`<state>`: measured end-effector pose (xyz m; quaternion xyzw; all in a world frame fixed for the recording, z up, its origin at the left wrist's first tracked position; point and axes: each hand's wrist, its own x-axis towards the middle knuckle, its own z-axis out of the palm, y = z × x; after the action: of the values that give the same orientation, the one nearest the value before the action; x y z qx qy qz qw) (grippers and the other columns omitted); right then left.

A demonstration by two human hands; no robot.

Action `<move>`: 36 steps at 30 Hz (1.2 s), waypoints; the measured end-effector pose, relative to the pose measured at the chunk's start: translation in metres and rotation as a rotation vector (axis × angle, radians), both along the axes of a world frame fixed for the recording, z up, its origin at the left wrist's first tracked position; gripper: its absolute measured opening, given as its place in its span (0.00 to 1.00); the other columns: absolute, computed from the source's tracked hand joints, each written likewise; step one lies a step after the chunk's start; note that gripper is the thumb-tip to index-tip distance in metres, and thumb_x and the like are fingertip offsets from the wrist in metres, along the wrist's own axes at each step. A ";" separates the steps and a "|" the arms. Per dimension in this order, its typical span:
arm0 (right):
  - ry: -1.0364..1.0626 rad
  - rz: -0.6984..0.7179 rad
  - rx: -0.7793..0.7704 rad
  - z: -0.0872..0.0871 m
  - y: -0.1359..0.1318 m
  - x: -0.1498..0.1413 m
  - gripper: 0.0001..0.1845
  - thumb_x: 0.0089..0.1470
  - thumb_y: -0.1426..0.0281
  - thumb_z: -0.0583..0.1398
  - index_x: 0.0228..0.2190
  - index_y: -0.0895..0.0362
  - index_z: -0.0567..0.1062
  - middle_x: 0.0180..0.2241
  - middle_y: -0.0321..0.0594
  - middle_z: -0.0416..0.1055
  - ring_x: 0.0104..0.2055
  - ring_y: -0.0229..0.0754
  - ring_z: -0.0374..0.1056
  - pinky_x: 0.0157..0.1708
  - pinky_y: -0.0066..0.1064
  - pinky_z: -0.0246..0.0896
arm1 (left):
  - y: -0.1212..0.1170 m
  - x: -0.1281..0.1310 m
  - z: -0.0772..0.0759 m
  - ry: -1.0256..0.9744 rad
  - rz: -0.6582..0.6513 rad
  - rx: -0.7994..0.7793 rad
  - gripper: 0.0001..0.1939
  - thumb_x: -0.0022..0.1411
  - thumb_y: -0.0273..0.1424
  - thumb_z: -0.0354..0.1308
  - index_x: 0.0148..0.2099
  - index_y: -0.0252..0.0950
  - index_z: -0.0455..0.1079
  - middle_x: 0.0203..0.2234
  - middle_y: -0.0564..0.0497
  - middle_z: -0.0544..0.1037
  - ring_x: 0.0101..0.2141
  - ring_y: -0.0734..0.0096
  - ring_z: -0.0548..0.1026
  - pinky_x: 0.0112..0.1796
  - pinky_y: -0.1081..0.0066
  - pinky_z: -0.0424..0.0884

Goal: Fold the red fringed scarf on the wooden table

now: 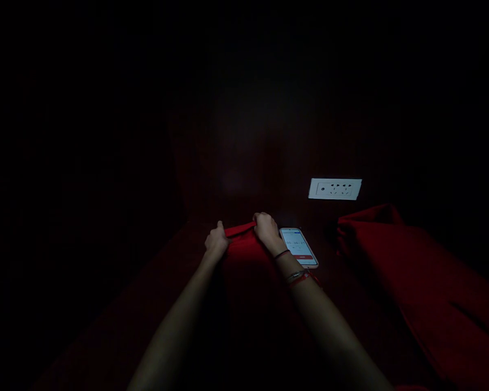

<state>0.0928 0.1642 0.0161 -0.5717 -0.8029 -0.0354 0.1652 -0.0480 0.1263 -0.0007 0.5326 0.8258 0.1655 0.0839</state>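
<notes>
A piece of red cloth (246, 258) stretches between my two hands, its far edge lifted and the rest falling into shadow toward me. My left hand (217, 239) is closed on the left corner of that edge, thumb pointing up. At the right corner, my right hand (266, 227) grips the same edge with fingers curled around it. Bracelets circle my right wrist. Just right of that wrist lies a lit phone (299, 247) with a timer on its screen. Darkness hides the lower part of the cloth.
On the right, a larger heap of folded red fabric (415, 277) lies on the dark reddish surface (154, 288). A white socket panel (335, 189) is set in the dark wall behind the phone. Most of the surroundings are too dark to make out.
</notes>
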 end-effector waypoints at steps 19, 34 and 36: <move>-0.060 -0.004 -0.045 0.011 -0.009 0.001 0.17 0.50 0.81 0.46 0.35 0.59 0.71 0.37 0.48 0.69 0.39 0.42 0.66 0.32 0.26 0.58 | -0.004 0.005 0.005 0.286 0.007 0.173 0.17 0.55 0.23 0.44 0.47 0.36 0.60 0.39 0.41 0.69 0.43 0.59 0.67 0.36 0.64 0.64; -0.025 -0.012 -0.054 0.005 0.006 -0.005 0.13 0.52 0.68 0.52 0.36 0.60 0.71 0.36 0.51 0.69 0.39 0.43 0.66 0.34 0.29 0.59 | 0.005 -0.035 0.027 0.081 -0.126 0.260 0.11 0.55 0.31 0.47 0.39 0.38 0.68 0.35 0.48 0.73 0.36 0.68 0.70 0.35 0.74 0.64; -0.015 0.109 -0.009 0.004 0.011 -0.010 0.14 0.49 0.66 0.55 0.39 0.57 0.70 0.39 0.47 0.68 0.41 0.41 0.65 0.36 0.27 0.58 | 0.004 -0.030 0.028 0.158 -0.163 0.299 0.11 0.55 0.29 0.47 0.39 0.38 0.68 0.36 0.48 0.72 0.38 0.68 0.69 0.37 0.73 0.64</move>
<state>0.0827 0.1753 0.0201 -0.5276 -0.8342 -0.0268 0.1583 -0.0778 0.1298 0.0274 0.6154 0.7502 0.2369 -0.0481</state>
